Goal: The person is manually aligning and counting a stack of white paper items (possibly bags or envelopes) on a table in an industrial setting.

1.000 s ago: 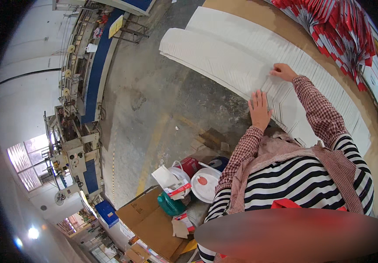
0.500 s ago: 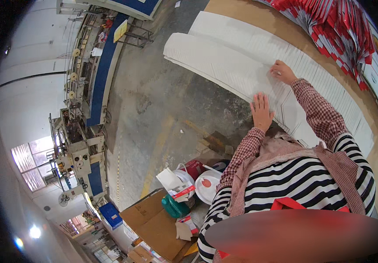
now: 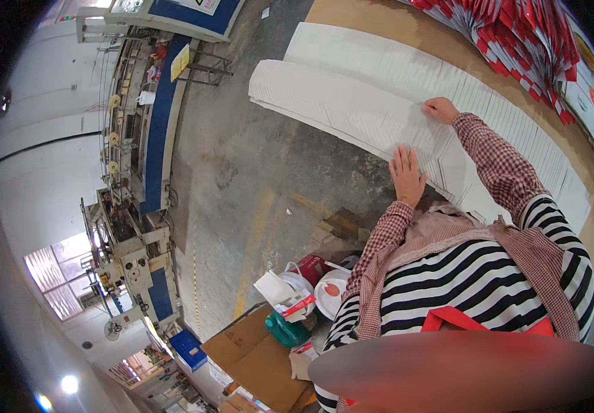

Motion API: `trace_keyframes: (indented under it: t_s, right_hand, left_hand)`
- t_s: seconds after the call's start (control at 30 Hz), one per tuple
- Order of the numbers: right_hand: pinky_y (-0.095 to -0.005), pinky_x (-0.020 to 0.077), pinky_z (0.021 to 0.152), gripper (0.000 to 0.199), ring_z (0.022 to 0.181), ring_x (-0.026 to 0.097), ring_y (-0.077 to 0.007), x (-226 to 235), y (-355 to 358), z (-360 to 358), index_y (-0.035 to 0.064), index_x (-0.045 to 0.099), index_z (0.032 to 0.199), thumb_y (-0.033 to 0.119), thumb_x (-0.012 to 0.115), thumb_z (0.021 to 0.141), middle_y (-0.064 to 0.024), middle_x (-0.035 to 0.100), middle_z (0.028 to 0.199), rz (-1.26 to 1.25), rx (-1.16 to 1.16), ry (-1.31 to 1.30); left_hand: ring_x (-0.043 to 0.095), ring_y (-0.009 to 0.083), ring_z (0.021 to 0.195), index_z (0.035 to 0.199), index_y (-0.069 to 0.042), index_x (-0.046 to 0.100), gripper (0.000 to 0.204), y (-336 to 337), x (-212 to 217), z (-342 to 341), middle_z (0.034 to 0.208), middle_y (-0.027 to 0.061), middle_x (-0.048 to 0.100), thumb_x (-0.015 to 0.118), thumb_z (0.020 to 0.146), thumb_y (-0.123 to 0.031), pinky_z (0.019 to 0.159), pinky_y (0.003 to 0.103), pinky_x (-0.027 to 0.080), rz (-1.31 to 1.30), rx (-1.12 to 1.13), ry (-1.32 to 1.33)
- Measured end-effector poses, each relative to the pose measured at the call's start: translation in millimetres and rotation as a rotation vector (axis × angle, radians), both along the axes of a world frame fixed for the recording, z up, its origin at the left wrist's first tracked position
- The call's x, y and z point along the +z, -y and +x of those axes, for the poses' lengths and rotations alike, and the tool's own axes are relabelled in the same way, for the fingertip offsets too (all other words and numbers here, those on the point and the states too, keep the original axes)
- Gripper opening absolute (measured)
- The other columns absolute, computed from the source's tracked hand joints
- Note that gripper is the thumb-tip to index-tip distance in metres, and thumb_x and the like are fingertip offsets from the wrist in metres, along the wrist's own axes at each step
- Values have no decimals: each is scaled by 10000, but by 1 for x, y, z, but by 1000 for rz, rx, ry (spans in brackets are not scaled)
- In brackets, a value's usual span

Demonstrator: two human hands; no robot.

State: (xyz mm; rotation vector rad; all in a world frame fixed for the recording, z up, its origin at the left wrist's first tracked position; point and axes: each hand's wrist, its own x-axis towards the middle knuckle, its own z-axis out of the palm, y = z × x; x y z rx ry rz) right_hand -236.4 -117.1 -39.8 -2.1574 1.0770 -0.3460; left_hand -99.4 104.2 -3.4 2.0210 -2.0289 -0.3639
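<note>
Rows of overlapping white paper sheets [image 3: 352,91] lie fanned across a brown work surface, their edges showing as many fine lines. On the near edge of these sheets rests my left hand [image 3: 407,175], flat, with its fingers stretched forward. Farther in and to the right, my right hand [image 3: 441,110] is closed, its curled fingers against the sheets. Whether a sheet edge is caught inside those fingers is hidden. Both forearms wear checked sleeve covers.
Red and white folded packaging [image 3: 517,41] is piled at the far right, along the brown board [image 3: 393,31]. To the left runs a long machine [image 3: 155,138] across a grey floor. Beside my left arm are a green jug [image 3: 287,330], a white lid [image 3: 331,292] and a cardboard box [image 3: 248,351].
My right hand's fingers have curled in more tightly at nearly the same spot on the sheets. My left hand stays flat on the sheets' edge. The whole view has shifted slightly.
</note>
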Motion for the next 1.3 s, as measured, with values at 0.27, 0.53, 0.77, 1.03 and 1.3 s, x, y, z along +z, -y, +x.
trace_keyframes:
  t_s: [0.27,0.53,0.77,1.03,1.3]
  right_hand:
    - [-348,409,611,120,667,510,-276,38,-15,-9,34,535,752,122,612,723,-101,497,729,90,-149,343]
    - [-332,402,585,153,649,498,-245,43,-17,-16,60,529,758,108,650,679,-69,481,726,-198,212,173]
    - [-378,388,544,243,557,493,-279,9,-15,-29,15,528,687,233,623,737,-140,504,591,64,151,37]
    - [-351,403,568,127,603,502,-271,27,-34,-24,35,531,728,142,597,750,-114,504,662,76,-110,285]
    - [-358,409,562,183,588,503,-279,36,-22,-27,31,521,729,164,641,694,-104,518,654,-113,79,189]
  left_hand:
    - [80,370,1311,1360,-72,221,745,-2,8,-3,1429,183,90,609,768,-306,1023,525,130,19,21,3]
    - [78,329,1323,1350,-66,244,735,-5,4,-10,1445,108,88,596,760,-327,1018,529,149,55,-65,83]
    - [75,318,1325,1361,-69,215,735,-1,6,-15,1450,96,76,572,783,-350,1019,523,152,88,-95,81]
    - [97,323,1319,1363,-67,214,736,-4,8,-13,1441,108,109,571,788,-356,1021,525,139,47,-90,95]
    - [78,311,1325,1365,-38,173,789,-3,11,-14,1449,92,72,585,769,-351,1020,515,160,122,-84,121]
